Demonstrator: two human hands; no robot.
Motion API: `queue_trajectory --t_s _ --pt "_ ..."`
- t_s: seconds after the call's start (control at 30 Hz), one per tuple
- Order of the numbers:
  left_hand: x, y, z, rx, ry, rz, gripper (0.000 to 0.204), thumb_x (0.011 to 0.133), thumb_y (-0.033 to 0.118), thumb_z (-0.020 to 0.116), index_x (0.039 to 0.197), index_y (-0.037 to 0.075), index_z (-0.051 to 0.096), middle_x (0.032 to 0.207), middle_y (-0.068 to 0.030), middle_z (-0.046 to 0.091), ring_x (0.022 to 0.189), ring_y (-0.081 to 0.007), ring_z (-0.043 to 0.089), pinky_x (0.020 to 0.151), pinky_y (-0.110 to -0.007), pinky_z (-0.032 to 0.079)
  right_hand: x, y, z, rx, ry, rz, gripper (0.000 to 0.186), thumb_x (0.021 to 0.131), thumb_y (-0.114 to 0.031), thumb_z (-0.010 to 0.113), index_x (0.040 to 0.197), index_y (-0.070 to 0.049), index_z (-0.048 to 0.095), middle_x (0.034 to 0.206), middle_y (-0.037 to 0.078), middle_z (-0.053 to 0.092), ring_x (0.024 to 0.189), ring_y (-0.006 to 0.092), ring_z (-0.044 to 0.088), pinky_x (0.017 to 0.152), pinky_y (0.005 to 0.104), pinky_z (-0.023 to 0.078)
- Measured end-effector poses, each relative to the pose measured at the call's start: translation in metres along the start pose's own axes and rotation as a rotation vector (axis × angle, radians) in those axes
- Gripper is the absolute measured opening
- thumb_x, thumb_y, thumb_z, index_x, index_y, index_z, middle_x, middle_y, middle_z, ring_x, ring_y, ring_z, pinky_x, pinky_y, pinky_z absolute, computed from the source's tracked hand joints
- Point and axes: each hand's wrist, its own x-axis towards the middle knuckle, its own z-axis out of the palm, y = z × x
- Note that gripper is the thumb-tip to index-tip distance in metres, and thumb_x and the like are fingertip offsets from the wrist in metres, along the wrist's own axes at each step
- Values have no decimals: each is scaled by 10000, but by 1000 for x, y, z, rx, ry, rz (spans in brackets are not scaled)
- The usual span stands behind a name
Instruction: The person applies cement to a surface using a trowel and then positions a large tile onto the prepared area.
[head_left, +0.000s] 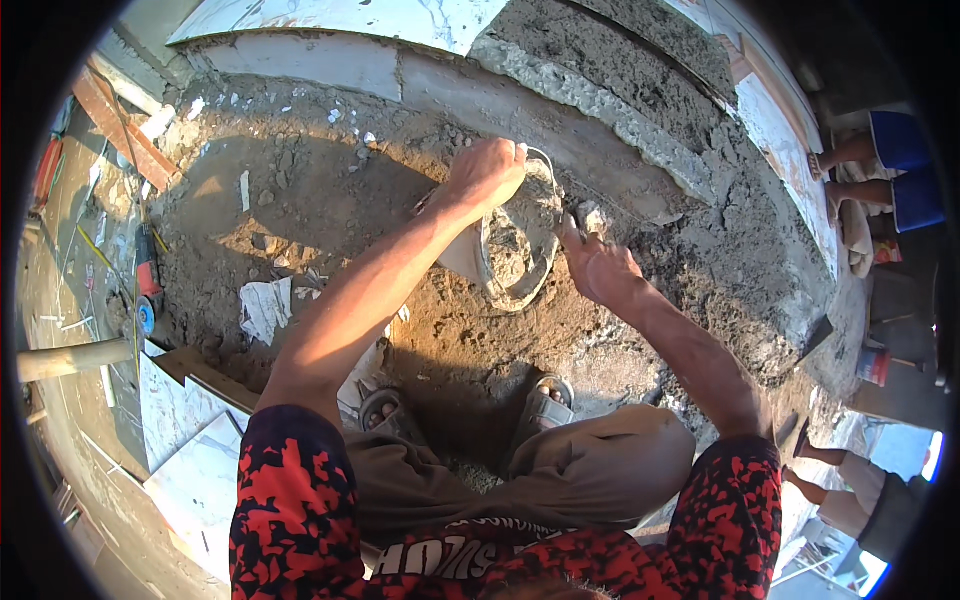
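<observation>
My left hand (490, 172) is closed over the far rim of a mortar-caked bucket (541, 262). The bucket leans on the dirt in front of me, and its mouth shows some wet grey mortar (508, 248) inside. Just right of the rim, my right hand (603, 268) has its fingers curled round something small and grey. Its kind cannot be made out, since the fingers cover most of it. Both forearms reach forward from red-and-black sleeves.
Beyond the bucket runs a step with a rough mortar bed (600, 95) and marble-look tiles (340, 22). An angle grinder (148, 275) lies at left, near stacked tiles (195, 465). My sandalled feet (545, 405) are close below. Other people's legs (858, 195) show at right.
</observation>
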Motion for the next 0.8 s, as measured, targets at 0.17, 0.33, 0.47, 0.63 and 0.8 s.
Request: queue_trajectory --t_s 0.17,0.33,0.47,0.63,0.8 --pt "-14 4 0 -60 5 26 431 908 330 414 761 -6 640 780 -233 630 751 -387 619 717 -474 488 14 -38 77 -206 -157 -498 306 887 -139 445 1097 82 475 891 322 597 608 331 622 552 419 501" --pt "-22 -8 -10 -87 -101 98 470 918 428 433 814 11 621 794 -210 627 773 -389 606 693 -464 471 1 -30 11 1414 -554 189 266 871 -169 502 1077 -3 473 739 93 555 550 180 539 592 358 484" --pt "-21 -19 -8 -78 -165 199 467 904 441 471 843 9 640 786 -208 633 756 -374 616 678 -447 474 -2 -50 26 1973 -795 249 290 879 -198 561 1109 -54 460 696 17 478 530 114 498 466 263 454" --pt "-15 -32 1 -164 -89 213 453 900 436 485 823 19 644 741 -198 625 714 -358 616 638 -447 462 -1 -69 26 2627 -822 186 487 875 -266 593 1285 -89 399 751 35 490 543 97 489 419 231 433" --pt "-3 -36 -1 -230 -55 55 550 894 456 485 1014 -61 630 876 -266 638 862 -347 644 764 -405 480 4 -68 40 3518 -883 -290 511 896 -318 537 1316 -78 372 752 61 485 532 110 481 375 234 404"
